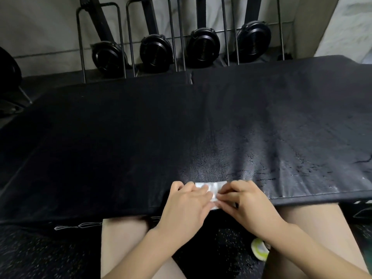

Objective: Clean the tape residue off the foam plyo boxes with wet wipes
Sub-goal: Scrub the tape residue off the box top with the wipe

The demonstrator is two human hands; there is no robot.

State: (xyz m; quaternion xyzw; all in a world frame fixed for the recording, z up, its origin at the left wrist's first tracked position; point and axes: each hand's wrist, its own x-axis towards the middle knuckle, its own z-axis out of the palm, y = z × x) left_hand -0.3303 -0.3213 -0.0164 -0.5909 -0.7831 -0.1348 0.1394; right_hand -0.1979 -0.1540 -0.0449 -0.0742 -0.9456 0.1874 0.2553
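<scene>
Both the left hand (pixel 186 200) and right hand (pixel 244 200) pinch a folded white wet wipe (pixel 211 187) on the scuffed, residue-flecked black foam box (pixel 261 137).

One view only, from a wide-angle camera on the person's head, looking forward and steeply down. It sits close above the black foam box (pixel 141 137), whose top fills the middle of the picture from 9 to 3 o'clock, its edges bowed by the lens. The near edge and the person's knees lie at 6 o'clock; the wall (pixel 50 27) and a row of round black machines (pixel 155 51) stand at 12 o'clock.
</scene>
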